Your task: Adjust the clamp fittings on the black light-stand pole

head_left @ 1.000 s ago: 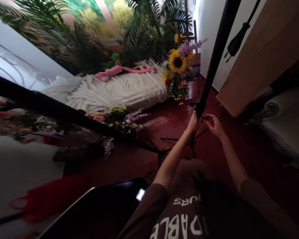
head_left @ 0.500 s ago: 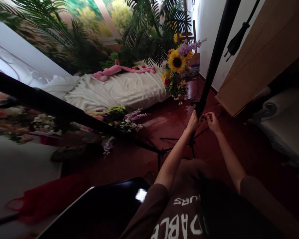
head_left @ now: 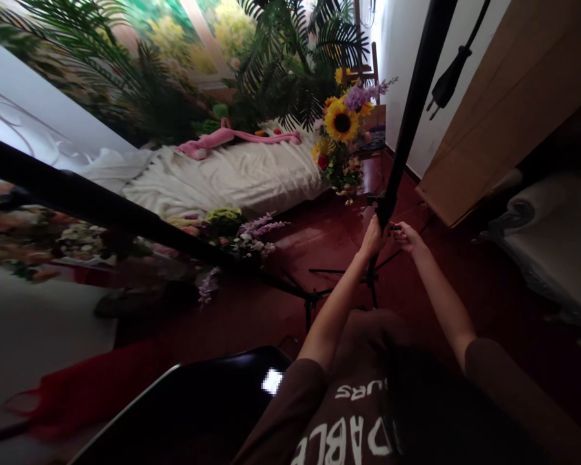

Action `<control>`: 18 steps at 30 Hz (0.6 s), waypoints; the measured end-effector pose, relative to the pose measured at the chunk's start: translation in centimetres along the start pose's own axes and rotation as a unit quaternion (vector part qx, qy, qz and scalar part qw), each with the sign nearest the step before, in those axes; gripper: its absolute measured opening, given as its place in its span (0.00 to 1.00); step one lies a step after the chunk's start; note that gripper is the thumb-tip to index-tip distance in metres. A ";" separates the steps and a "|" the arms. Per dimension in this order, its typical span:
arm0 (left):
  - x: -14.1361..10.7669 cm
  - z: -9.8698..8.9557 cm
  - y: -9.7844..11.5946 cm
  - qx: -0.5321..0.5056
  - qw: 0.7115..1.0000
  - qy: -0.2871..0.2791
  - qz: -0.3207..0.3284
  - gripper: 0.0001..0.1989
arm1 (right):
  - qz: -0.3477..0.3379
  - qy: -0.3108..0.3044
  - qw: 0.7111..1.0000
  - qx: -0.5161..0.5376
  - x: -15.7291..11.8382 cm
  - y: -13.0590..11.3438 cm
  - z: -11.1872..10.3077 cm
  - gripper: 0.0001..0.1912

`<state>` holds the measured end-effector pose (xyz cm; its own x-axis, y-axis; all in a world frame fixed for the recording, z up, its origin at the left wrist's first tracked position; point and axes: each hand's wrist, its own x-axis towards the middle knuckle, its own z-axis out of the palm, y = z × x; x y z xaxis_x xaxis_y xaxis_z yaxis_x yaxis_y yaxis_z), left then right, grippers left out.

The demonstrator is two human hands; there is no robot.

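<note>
A black light stand [head_left: 407, 135] rises close in front of me, its pole leaning up to the right. My left hand [head_left: 374, 239] is wrapped around the pole below a clamp collar. Just to the right, my right hand [head_left: 407, 237] pinches a small dark knob [head_left: 396, 228] on the side of the stand. The fingertips are small and dim, and part of the knob is covered by them. From the top of the view a black power plug [head_left: 448, 84] hangs on its cord beside the pole.
A second black stand [head_left: 150, 226] slants across the left. Behind are a white-draped bed [head_left: 232, 171] with a pink plush toy [head_left: 217, 137], and sunflowers [head_left: 341, 121]. A wooden panel [head_left: 484, 129] leans at right. A glossy black surface [head_left: 198, 400] lies near my left elbow.
My right hand's fingers have turned slightly around the knob. My left hand keeps its grip on the pole. The whole view has shifted a little.
</note>
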<state>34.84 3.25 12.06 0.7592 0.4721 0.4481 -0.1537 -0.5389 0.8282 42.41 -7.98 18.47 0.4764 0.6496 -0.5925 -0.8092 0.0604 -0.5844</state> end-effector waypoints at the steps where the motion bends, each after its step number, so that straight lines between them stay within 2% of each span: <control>1: 0.0 0.0 0.1 0.000 1.000 0.001 -0.002 0.27 | 0.011 -0.002 1.000 0.008 0.1 -0.2 0.0 0.15; 5: 0.0 -0.2 0.4 -0.010 1.000 0.003 -0.010 0.27 | 0.034 -0.008 0.997 0.063 0.3 -0.1 -0.2 0.15; 8: -0.2 -0.8 0.7 -0.027 0.999 -0.009 -0.015 0.25 | 0.025 -0.011 0.994 0.108 0.2 1.1 -0.7 0.14; 12: -2.4 -3.4 1.3 -0.034 0.999 0.006 -0.021 0.22 | 0.050 -0.014 0.989 0.138 0.0 4.0 -1.8 0.11; 15: -5.7 -6.8 1.8 0.030 0.994 0.093 -0.041 0.18 | 0.092 -0.015 0.986 0.141 0.2 6.7 -2.5 0.08; 16: -6.9 -8.1 2.0 0.065 0.986 0.148 -0.047 0.18 | 0.107 -0.015 0.984 0.139 0.3 7.5 -2.7 0.08; 18: -9.1 -10.9 2.2 0.144 0.949 0.275 -0.060 0.19 | 0.135 -0.015 0.982 0.131 0.7 9.1 -2.7 0.08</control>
<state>20.74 5.35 13.49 0.3025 0.7927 0.5293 0.1523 -0.5883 0.7942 36.28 -9.04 11.26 0.2249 0.6910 -0.6870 -0.9673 0.0731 -0.2430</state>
